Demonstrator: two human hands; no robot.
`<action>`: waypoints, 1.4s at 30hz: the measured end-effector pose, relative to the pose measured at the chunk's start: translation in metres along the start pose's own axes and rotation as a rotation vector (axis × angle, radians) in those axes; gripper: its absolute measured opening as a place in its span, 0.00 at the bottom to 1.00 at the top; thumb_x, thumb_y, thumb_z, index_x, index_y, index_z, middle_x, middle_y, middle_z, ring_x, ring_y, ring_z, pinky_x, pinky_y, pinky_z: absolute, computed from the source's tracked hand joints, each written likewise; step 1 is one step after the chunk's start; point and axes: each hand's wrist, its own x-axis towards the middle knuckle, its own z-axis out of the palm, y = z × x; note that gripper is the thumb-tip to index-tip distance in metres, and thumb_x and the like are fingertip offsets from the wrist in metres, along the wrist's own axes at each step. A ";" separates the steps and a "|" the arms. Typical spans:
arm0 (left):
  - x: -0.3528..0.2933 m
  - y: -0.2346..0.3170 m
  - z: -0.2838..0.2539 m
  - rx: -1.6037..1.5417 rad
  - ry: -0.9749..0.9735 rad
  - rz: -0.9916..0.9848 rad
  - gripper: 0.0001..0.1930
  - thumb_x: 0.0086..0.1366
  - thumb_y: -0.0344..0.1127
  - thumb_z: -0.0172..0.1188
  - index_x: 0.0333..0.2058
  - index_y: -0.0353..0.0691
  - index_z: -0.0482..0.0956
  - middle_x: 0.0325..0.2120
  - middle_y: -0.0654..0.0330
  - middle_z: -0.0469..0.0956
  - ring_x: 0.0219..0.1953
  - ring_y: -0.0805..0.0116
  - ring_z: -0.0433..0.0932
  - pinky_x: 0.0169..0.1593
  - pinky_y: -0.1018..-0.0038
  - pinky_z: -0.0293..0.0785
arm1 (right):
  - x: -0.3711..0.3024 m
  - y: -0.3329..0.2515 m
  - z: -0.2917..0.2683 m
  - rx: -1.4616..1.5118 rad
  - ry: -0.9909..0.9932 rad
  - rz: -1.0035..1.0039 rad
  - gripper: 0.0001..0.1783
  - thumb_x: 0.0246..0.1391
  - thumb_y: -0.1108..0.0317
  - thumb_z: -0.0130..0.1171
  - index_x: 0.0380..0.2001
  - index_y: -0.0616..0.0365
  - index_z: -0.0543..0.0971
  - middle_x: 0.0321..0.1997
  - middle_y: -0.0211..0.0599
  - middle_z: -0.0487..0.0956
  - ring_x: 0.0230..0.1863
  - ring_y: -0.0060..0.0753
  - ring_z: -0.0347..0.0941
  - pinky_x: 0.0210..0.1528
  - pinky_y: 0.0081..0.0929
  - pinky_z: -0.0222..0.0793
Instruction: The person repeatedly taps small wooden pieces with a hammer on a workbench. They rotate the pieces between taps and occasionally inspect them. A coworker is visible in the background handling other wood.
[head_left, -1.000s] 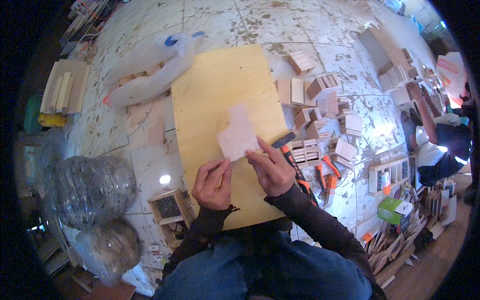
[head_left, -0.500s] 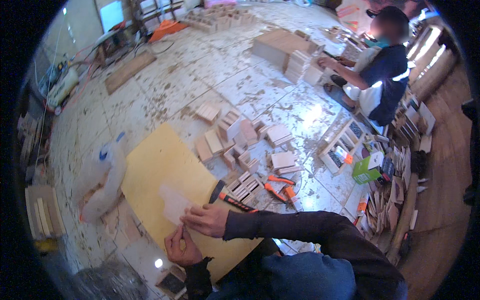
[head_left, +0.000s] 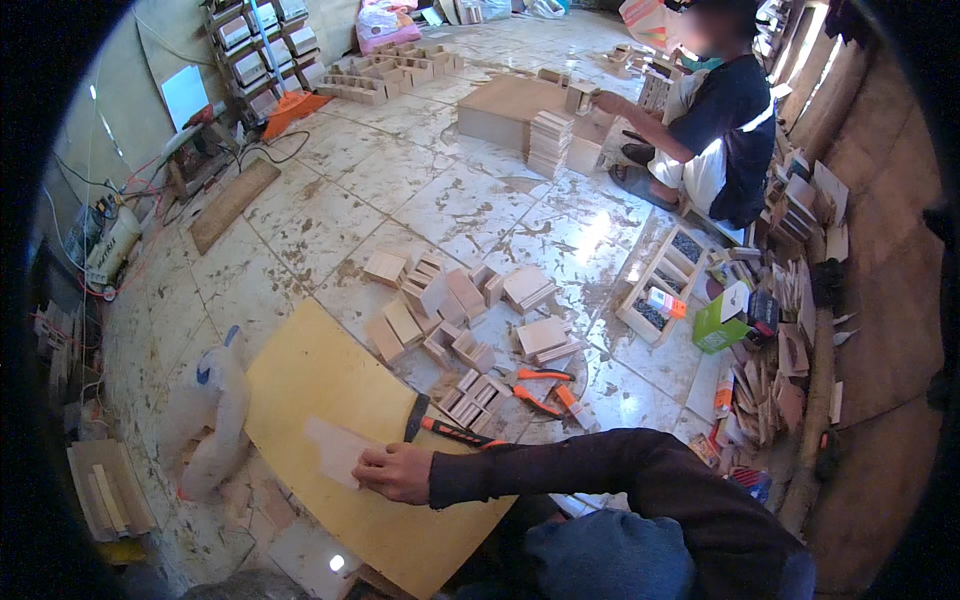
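Right hand's got a thin pale piece pinched over the yellow board; can't tell what the left hand's doing.

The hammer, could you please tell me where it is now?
In the head view, the hammer lies below centre at the right edge of the yellow board, between the right hand and a slatted wooden block.

Held piece: smooth, matt
Yellow board: smooth, faintly glossy
Bag, lower left: translucent plastic
Blocks, centre: matt wood
Floor tiles: glossy, dirt-smeared
Sleeve: matt cloth
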 end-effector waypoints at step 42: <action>0.042 0.213 0.049 -0.561 -0.297 0.434 0.07 0.56 0.24 0.65 0.35 0.36 0.81 0.32 0.55 0.83 0.35 0.69 0.82 0.41 0.74 0.77 | 0.000 0.006 -0.040 0.116 -0.100 0.119 0.24 0.42 0.76 0.58 0.48 0.58 0.78 0.42 0.42 0.78 0.37 0.37 0.78 0.35 0.31 0.75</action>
